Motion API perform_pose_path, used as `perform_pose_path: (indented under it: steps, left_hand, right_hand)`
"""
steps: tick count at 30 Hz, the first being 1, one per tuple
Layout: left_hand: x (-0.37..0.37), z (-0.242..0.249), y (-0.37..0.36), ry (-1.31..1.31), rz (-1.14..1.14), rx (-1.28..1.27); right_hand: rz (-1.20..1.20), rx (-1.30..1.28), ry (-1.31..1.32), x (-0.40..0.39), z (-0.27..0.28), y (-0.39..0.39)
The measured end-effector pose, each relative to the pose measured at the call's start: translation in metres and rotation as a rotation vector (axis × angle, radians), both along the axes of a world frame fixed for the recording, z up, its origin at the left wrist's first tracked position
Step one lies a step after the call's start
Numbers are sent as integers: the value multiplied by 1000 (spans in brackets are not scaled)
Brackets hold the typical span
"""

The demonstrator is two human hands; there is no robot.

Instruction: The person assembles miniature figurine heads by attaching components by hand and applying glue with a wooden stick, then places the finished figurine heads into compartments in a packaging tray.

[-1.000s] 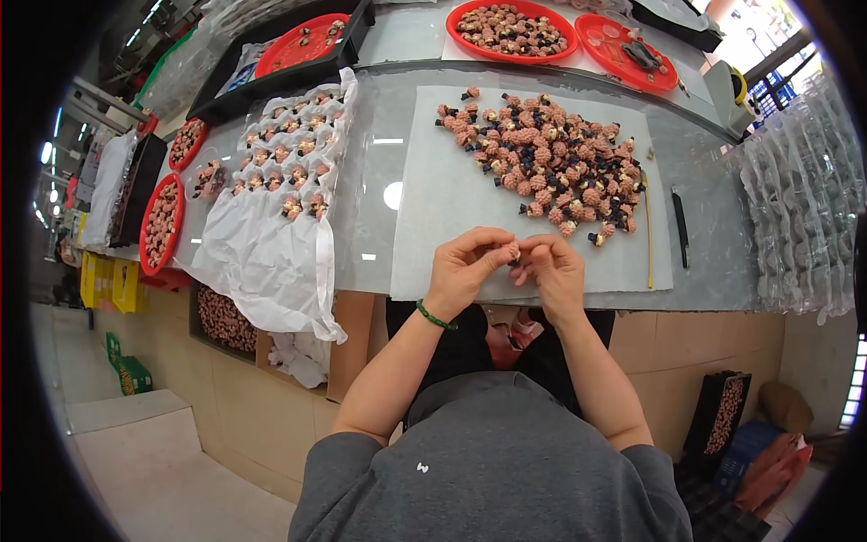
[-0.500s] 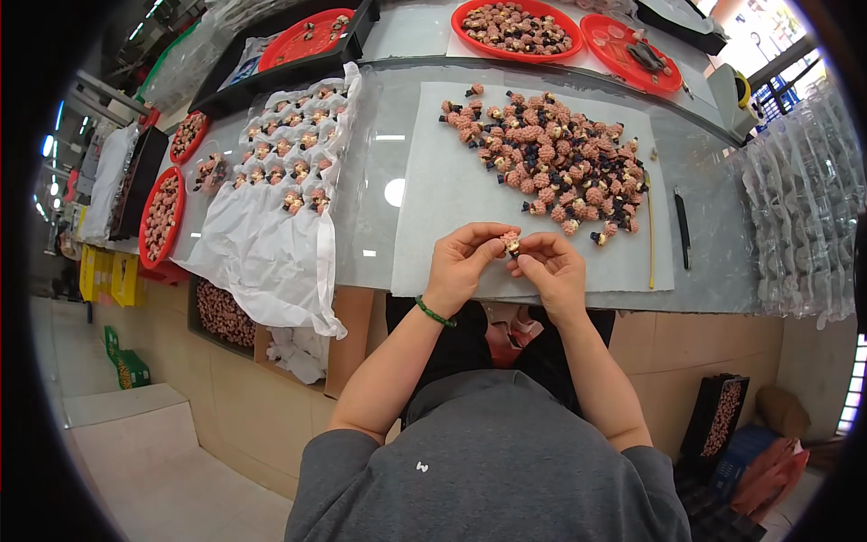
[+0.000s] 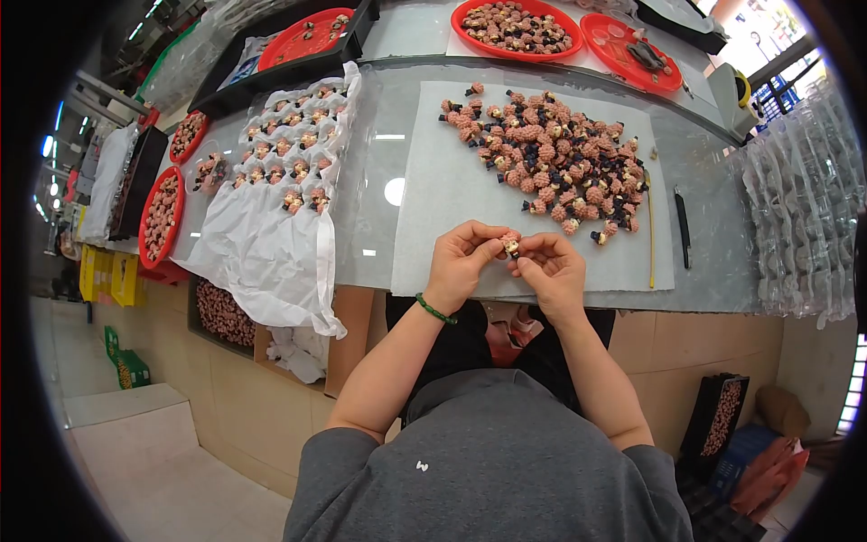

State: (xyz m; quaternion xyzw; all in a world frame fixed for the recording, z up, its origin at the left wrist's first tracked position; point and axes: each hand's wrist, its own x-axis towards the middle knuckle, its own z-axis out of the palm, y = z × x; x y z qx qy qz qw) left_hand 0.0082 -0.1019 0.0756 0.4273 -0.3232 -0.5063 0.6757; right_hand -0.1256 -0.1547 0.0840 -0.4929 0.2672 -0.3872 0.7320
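Between my two hands, near the front edge of the table, is a small figurine [image 3: 511, 245] with a pink knobbly top, a pale face and a dark base. My left hand [image 3: 465, 264], with a green bead bracelet at the wrist, pinches it from the left. From the right, my right hand [image 3: 553, 269] grips its lower part with thumb and fingers. Beyond the hands, a large heap of similar figurines [image 3: 564, 158] lies on a white paper sheet [image 3: 424, 194]. Fine detail on the held piece is too small to make out.
On the left, a paper-covered tray [image 3: 271, 230] holds figurines in rows. Red trays [image 3: 515, 56] of parts stand at the back and left. A black pen [image 3: 682, 230] and a thin yellow stick [image 3: 650, 235] lie to the right, before stacked clear plastic trays [image 3: 804, 208].
Both hands stay in nearly the same place, still holding the figurine. The left fingers and the piece have shifted only very slightly.
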Motion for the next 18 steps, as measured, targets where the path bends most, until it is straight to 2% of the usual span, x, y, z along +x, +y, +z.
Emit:
perform_pose_path:
  steps: [9, 13, 18]
  left_hand:
    - [-2, 10, -1, 127, 6, -16]
    - [-2, 2, -1, 9, 29, -7]
    - [-2, -2, -1, 6, 54, -9]
  right_hand:
    - [-70, -50, -46, 2, -3, 3]
    - [-44, -26, -49, 1, -1, 3]
    - [-28, -14, -47, 1, 0, 2]
